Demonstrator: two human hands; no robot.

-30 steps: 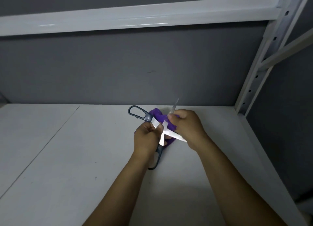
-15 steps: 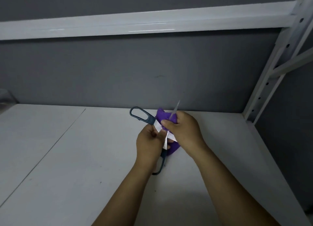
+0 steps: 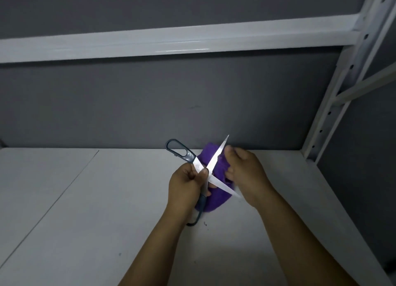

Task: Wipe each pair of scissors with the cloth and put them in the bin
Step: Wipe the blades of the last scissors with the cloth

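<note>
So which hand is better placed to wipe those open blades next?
The right hand: it holds the purple cloth just behind the open blades of the scissors. The left hand is busy gripping them near the pivot, keeping them steady.

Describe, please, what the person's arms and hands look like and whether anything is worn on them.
The left hand and right hand are bare: no gloves, rings or watch show. The left forearm and right forearm are bare too, with no sleeve, band or marking visible down to the picture's lower edge.
</note>
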